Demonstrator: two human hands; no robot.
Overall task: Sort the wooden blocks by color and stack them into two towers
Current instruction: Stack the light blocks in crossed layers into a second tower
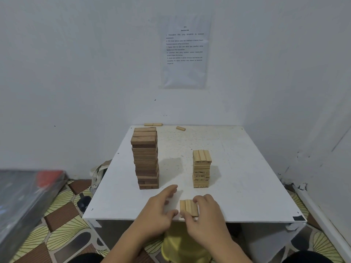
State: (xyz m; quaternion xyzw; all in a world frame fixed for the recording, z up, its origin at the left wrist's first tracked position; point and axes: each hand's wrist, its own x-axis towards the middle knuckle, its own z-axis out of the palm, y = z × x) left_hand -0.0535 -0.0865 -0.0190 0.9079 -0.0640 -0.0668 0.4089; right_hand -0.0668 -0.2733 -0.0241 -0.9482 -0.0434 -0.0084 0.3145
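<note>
A row of three light blocks (188, 206) lies flat at the near edge of the white table (247, 177). My right hand (207, 215) pinches it, fingers on the far ends and thumb on the near ends. My left hand (159, 207) sits just beside it, loosely curved, holding nothing. Farther back stand the light tower (201, 168) on the right and the taller dark tower (145, 158) on the left, well apart. At the far edge lie loose light blocks (152, 124).
</note>
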